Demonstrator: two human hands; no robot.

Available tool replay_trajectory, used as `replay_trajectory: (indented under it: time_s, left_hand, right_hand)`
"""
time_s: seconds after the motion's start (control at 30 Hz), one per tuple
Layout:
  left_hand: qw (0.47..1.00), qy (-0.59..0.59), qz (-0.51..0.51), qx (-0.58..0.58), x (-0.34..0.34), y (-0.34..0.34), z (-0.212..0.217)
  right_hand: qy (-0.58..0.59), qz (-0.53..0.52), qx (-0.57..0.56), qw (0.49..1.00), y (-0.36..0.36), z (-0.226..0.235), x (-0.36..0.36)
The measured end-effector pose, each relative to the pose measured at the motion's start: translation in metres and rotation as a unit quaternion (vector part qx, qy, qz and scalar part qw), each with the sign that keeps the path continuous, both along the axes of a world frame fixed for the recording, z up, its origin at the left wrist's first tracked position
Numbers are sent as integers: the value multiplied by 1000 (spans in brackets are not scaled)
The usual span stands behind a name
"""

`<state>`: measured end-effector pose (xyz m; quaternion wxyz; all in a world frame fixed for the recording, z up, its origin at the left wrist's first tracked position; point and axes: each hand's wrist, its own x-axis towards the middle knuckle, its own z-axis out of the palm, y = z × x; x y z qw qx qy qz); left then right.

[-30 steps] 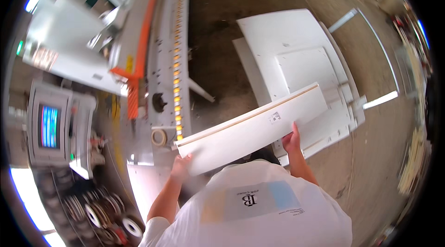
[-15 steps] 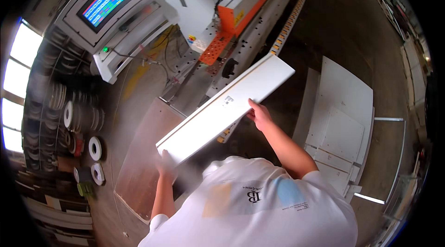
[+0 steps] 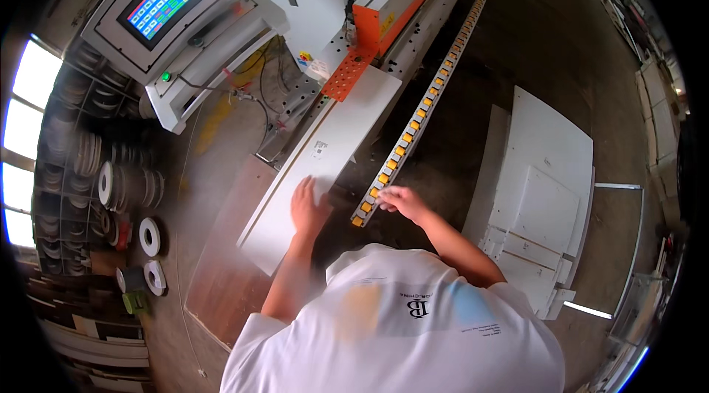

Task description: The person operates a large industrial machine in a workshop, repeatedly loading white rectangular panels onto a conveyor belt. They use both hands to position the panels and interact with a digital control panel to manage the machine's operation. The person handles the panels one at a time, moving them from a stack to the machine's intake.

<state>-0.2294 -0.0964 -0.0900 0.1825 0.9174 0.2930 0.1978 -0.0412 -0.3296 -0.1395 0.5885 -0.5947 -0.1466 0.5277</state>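
A long white panel (image 3: 317, 149) with a narrow groove along its left edge and a small label lies on the machine's infeed, its far end beside the orange perforated guard (image 3: 346, 77). My left hand (image 3: 306, 208) rests on the panel's near part, open, fingers spread flat. Off the panel, my right hand (image 3: 402, 202) is beside the near end of the rail of yellow rollers (image 3: 413, 125). Its fingers are loosely bent and apart, with nothing visible in them; whether they touch the rail I cannot tell.
A control console with a lit screen (image 3: 164, 2) stands at the far left. Below the panel is a brown board surface (image 3: 214, 293). White panels (image 3: 546, 201) are stacked on the right. Rolls of edge tape (image 3: 150, 236) sit at the left by a rack.
The white panel has moved from both hands onto the machine, towards the guard. My right hand has let go of it; my left hand has shifted from its near end onto its top.
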Motion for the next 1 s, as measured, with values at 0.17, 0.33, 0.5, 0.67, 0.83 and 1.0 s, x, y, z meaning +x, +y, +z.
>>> replay_trajectory:
  time_s: [0.17,0.33,0.5,0.67,0.83,1.0]
  left_hand:
    - [991,62,-83,80,64,14,-22]
    - [991,78,-47,98,77,40,-34]
    - [991,83,-55,93,83,44,-42]
    - [990,86,-55,97,86,44,-44]
    - [987,96,-61,113,105,48,-42]
    - [982,117,-80,124,157,47,-34]
  right_hand:
    - [-121,-59,-107,985,-139,-66,-17]
    - [97,-325,-339,877,-332,-116,-90]
    - [140,-319,-388,854,-423,-125,-180]
    - [15,-219,-441,870,-408,-130,-216]
    - [-83,-167,-430,883,-387,-132,-210]
    - [-247,-125,-361,891,-380,-147,-188]
